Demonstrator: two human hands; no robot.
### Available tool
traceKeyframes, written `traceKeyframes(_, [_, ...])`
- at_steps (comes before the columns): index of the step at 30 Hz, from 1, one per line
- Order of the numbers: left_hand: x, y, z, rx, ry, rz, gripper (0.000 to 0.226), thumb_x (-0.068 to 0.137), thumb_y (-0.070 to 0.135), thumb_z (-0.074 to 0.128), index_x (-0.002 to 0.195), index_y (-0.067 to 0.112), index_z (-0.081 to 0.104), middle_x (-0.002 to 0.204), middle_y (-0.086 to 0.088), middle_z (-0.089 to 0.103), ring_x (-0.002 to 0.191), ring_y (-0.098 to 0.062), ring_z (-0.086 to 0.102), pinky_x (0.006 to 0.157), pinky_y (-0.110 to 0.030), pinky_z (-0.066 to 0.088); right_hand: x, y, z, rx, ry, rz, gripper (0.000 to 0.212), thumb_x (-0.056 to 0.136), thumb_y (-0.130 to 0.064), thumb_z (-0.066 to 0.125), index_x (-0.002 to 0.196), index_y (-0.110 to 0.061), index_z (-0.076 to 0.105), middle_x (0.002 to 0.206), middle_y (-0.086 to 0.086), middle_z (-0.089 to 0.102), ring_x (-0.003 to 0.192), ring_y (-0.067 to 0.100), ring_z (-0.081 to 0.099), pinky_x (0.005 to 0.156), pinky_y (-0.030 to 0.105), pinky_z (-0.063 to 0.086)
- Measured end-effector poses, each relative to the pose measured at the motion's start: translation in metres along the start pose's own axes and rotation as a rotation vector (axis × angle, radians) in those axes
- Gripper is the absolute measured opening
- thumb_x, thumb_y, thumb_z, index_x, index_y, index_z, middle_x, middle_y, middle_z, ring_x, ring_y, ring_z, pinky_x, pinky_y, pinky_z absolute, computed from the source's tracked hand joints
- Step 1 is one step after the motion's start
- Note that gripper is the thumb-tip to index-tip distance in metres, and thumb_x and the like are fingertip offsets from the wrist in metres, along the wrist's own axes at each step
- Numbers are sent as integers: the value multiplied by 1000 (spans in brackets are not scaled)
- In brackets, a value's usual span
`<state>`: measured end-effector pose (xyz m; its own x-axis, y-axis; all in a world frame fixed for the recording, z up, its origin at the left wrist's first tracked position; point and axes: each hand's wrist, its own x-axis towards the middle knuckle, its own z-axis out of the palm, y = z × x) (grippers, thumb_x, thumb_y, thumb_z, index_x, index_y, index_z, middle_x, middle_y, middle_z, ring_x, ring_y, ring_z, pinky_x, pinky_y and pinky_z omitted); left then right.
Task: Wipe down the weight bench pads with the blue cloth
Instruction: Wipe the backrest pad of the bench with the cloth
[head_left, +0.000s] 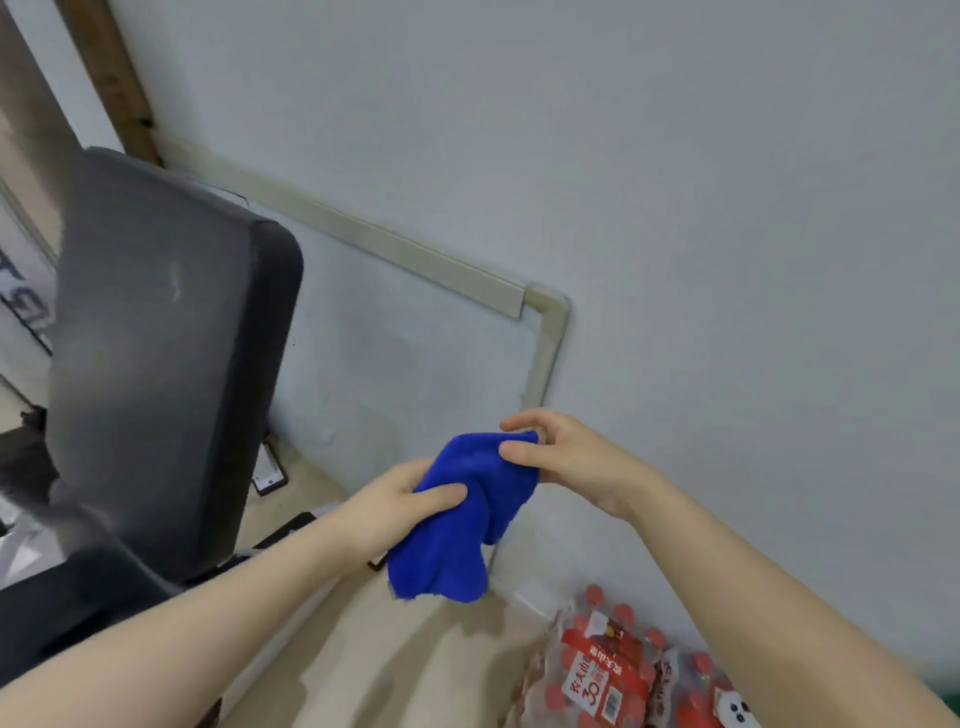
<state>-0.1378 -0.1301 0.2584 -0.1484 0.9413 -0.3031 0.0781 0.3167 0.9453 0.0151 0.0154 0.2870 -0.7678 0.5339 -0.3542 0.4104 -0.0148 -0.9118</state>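
A blue cloth hangs bunched in mid-air between both hands, to the right of the bench. My left hand grips its lower left side with the thumb pressed over the fabric. My right hand pinches its upper right corner between thumb and fingers. The black inclined back pad of the weight bench fills the left of the view, and the seat pad shows below it at the lower left. Neither hand touches a pad.
A grey wall with a beige cable duct stands close behind. Shrink-wrapped packs of red-capped water bottles lie on the beige floor at the lower right. A small black-framed object lies on the floor by the bench.
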Motion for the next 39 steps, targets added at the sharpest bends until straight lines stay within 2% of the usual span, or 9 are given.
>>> traceKeyframes(4, [-37, 24, -60, -255, 82, 27, 16, 79, 30, 58, 89, 22, 68, 89, -2, 73, 83, -18, 68, 77, -33, 51, 14, -31, 52, -15, -153, 70, 22, 77, -37, 64, 95, -24, 64, 103, -10, 66, 105, 10, 58, 101, 30, 37])
traceKeyframes(8, [-61, 42, -126, -348, 97, 79, 18, 82, 28, 54, 91, 22, 69, 87, 7, 74, 82, -10, 68, 79, -25, 51, 33, -78, 113, 527, -165, -89, 36, 81, -21, 60, 115, -8, 61, 116, 8, 66, 107, 23, 62, 91, 36, 51])
traceKeyframes(14, [-79, 23, -215, 182, 334, 190, 7, 90, 21, 55, 83, 23, 52, 58, 11, 50, 56, -8, 47, 63, -24, 41, 44, -159, 176, 937, 324, -372, 32, 83, -27, 59, 108, -6, 59, 94, 7, 67, 88, 22, 64, 72, 31, 54])
traceKeyframes(17, [-81, 6, -251, 386, 452, 206, 22, 88, 18, 57, 109, 21, 52, 84, 7, 59, 73, -7, 53, 66, -16, 41, 47, -191, 197, 595, 704, -570, 5, 91, -14, 56, 87, -17, 55, 76, -4, 59, 67, 7, 58, 61, 21, 49])
traceKeyframes(20, [-79, -3, -284, 641, 551, 261, 57, 85, 23, 63, 136, 16, 37, 137, -1, 45, 120, -15, 48, 99, -25, 40, 73, -204, 225, 57, 651, -698, 20, 87, -5, 58, 97, -22, 56, 91, -5, 63, 80, 7, 61, 72, 19, 50])
traceKeyframes(26, [-57, 2, -326, 1186, 493, 282, 105, 77, 43, 70, 149, 10, 0, 158, -9, -8, 147, -24, 1, 120, -35, 12, 156, -158, 262, -1287, 785, -591, 36, 79, -24, 57, 113, -13, 66, 128, 16, 56, 116, 43, 49, 101, 52, 35])
traceKeyframes(29, [-38, 4, -337, 1350, 466, 325, 113, 74, 48, 69, 148, 10, -8, 157, -9, -15, 146, -24, -7, 119, -36, 3, 168, -142, 274, -1502, 699, -549, 54, 81, -36, 57, 130, -15, 53, 141, 13, 45, 131, 36, 38, 108, 50, 20])
traceKeyframes(32, [-21, 1, -343, 1464, 444, 354, 113, 74, 51, 67, 147, 10, -8, 156, -8, -20, 146, -23, -11, 118, -35, -4, 183, -160, 262, -1621, 664, -628, 52, 72, -17, 67, 124, -16, 60, 136, 10, 52, 127, 33, 45, 107, 50, 27])
traceKeyframes(39, [-12, -12, -354, 1449, 456, 460, 117, 67, 54, 70, 147, 12, -5, 152, -2, -18, 147, -26, -1, 116, -36, -3, 188, -161, 271, -1533, 821, -746, 48, 77, -6, 45, 122, -12, 60, 137, 11, 51, 121, 37, 48, 101, 47, 36])
